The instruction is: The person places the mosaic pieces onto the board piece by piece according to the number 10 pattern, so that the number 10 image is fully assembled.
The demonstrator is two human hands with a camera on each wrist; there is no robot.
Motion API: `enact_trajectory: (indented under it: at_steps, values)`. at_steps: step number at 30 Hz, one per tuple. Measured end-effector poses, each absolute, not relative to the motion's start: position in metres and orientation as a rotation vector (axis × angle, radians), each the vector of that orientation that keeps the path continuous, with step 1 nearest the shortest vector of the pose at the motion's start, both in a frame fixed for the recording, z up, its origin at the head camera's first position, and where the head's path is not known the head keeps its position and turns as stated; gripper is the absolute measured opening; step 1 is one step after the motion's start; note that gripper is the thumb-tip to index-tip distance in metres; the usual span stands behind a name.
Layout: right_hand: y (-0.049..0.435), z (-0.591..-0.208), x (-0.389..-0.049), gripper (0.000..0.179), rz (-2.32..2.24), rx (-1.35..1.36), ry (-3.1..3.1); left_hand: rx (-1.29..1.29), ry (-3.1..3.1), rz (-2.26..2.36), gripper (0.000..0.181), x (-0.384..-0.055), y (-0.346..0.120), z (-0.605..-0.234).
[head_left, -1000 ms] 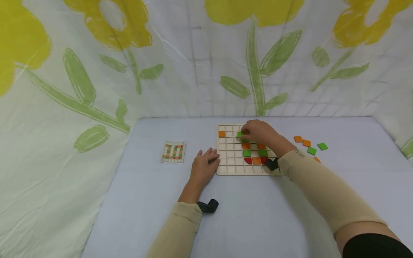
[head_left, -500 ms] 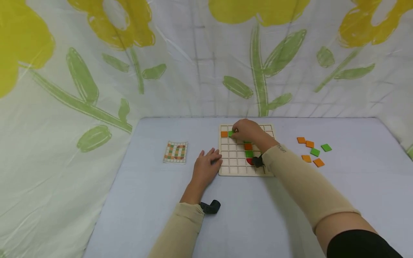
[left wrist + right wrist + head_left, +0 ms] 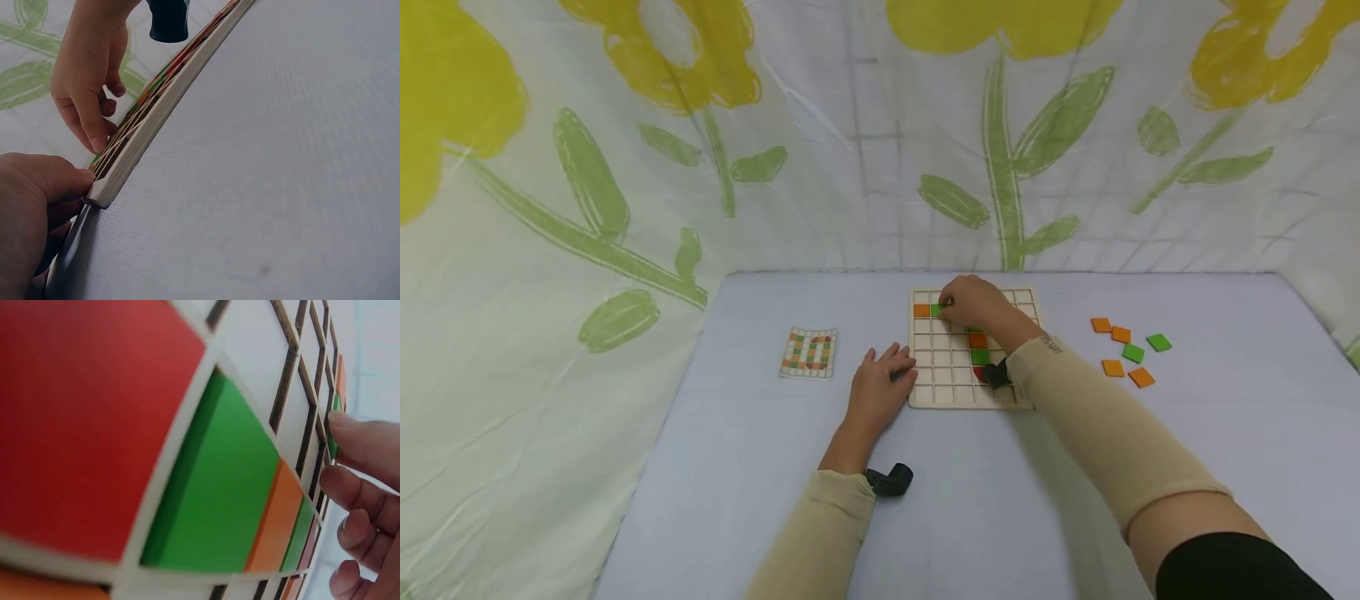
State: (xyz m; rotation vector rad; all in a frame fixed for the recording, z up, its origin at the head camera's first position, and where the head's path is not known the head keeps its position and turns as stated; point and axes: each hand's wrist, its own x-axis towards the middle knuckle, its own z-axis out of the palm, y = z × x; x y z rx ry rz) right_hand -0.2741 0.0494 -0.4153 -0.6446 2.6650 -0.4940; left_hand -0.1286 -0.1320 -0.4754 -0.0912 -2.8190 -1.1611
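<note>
A pale wooden grid board lies on the table, with orange, green and red tiles in some cells. My right hand reaches over its upper part, fingers bent, at a green tile beside an orange tile. In the right wrist view the thumb touches that green tile, while the other fingers are curled near it. My left hand rests at the board's left edge, fingers loosely spread. A fingertip of it touches the board's corner in the left wrist view. The right forearm hides part of the board.
Several loose orange and green tiles, among them a green tile and an orange tile, lie right of the board. A small patterned card lies to its left. Behind the table hangs a flowered curtain.
My right hand has moved left along the board with the green tile, which now sits beside the orange one. Over the last half second it barely moves. The left hand stays at the edge.
</note>
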Motion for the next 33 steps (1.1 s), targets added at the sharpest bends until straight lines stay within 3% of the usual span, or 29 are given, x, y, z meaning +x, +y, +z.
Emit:
enact_trajectory:
  at_steps: [18,25,33]
  values:
    - [0.053,-0.417,-0.277,0.044,-0.695,-0.511,2.624,-0.079,-2.824,-1.182,0.022,-0.132,-0.130,-0.474]
    - [0.091,-0.407,-0.256,0.043,-1.024,-0.431,2.689,-0.098,-2.826,-1.175,0.023,-0.132,-0.130,-0.475]
    - [0.161,-0.407,-0.217,0.048,-1.245,-0.067,2.776,-0.044,-2.847,-1.168,0.024,-0.129,-0.131,-0.475]
